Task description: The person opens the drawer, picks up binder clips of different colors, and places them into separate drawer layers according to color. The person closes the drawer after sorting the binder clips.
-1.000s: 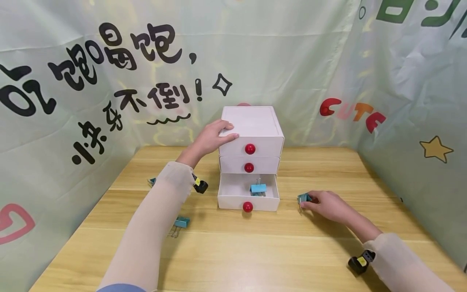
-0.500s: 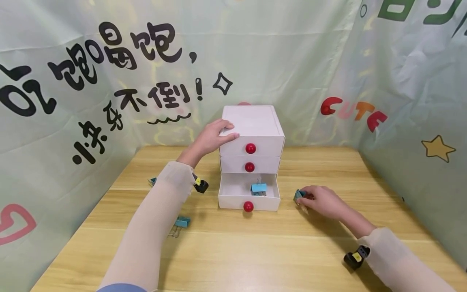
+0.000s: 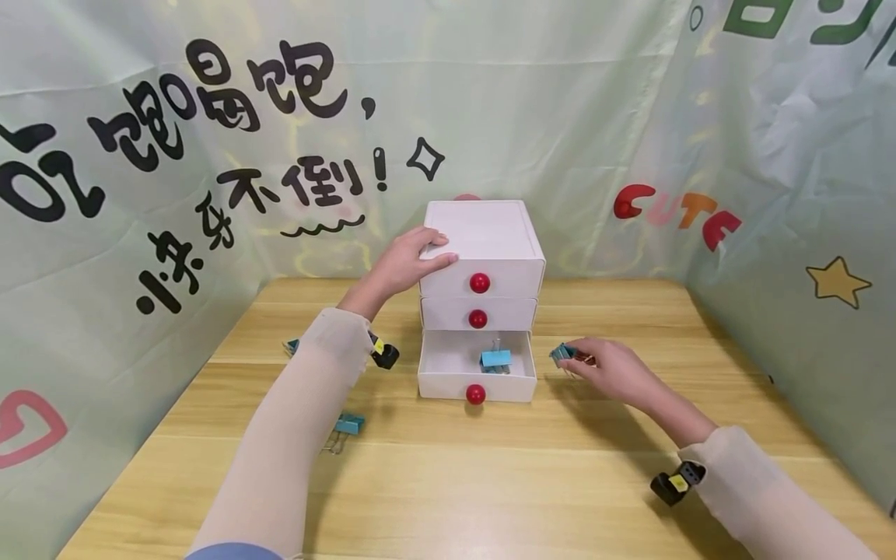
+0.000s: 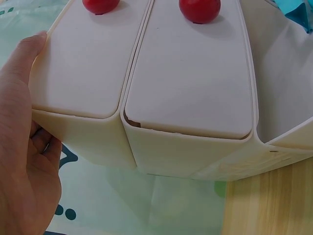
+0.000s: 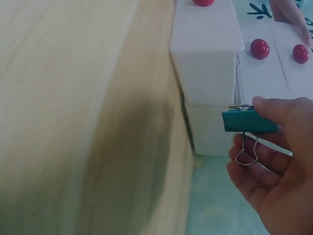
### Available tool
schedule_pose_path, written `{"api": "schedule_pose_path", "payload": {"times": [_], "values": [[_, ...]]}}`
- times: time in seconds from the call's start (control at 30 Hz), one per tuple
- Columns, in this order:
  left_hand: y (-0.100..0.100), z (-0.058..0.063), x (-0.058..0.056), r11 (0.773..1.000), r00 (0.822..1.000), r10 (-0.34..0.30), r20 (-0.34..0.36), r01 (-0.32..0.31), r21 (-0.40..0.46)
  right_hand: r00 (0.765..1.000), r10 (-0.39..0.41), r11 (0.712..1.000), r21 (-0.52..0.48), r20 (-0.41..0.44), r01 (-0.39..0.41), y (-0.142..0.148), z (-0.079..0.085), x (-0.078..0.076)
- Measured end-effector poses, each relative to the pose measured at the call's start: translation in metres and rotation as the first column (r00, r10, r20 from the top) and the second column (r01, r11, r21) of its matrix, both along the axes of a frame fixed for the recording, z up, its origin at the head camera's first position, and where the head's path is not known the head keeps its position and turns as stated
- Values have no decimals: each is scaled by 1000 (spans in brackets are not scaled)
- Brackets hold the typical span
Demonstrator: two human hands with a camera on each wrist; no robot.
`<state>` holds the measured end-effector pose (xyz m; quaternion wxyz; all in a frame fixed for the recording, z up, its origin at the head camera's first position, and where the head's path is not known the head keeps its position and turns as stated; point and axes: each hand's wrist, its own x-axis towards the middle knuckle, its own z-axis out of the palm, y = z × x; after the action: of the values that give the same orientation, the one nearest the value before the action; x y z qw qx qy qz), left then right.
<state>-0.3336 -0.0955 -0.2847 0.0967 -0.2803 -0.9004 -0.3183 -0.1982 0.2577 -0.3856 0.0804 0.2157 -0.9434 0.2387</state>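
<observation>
A white three-drawer cabinet (image 3: 483,229) with round red knobs stands at the table's middle, its bottom drawer (image 3: 448,387) pulled out. A blue binder clip (image 3: 495,358) lies in that drawer. My left hand (image 3: 406,263) grips the cabinet's upper left edge, thumb at the front and fingers bent against the side in the left wrist view. Just right of the drawer, my right hand (image 3: 616,373) pinches another teal binder clip (image 5: 247,120) between thumb and fingers, raised over the table. One wire handle of it hangs downward in the right wrist view.
On the left of the table (image 3: 448,482) lies a blue binder clip (image 3: 348,424). Another blue clip (image 3: 292,347) farther back is partly hidden by the left sleeve. Printed cloth (image 3: 546,117) hangs behind and at both sides.
My right hand has lifted the binder clip off the table and brought it left and away from me, nearer the open drawer. The left hand stays on the cabinet.
</observation>
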Motion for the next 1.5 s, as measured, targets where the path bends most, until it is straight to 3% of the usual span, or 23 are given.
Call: {"api": "schedule_pose_path", "payload": {"times": [0.77, 1.5], "values": [[-2, 4, 0, 1000, 1000, -1, -29, 1, -10, 994, 48, 999, -20, -96, -50, -48, 28, -12], [0, 1, 3, 1000, 1000, -1, -17, 1, 1, 993, 100, 995, 25, -61, -98, -90, 20, -28]]}}
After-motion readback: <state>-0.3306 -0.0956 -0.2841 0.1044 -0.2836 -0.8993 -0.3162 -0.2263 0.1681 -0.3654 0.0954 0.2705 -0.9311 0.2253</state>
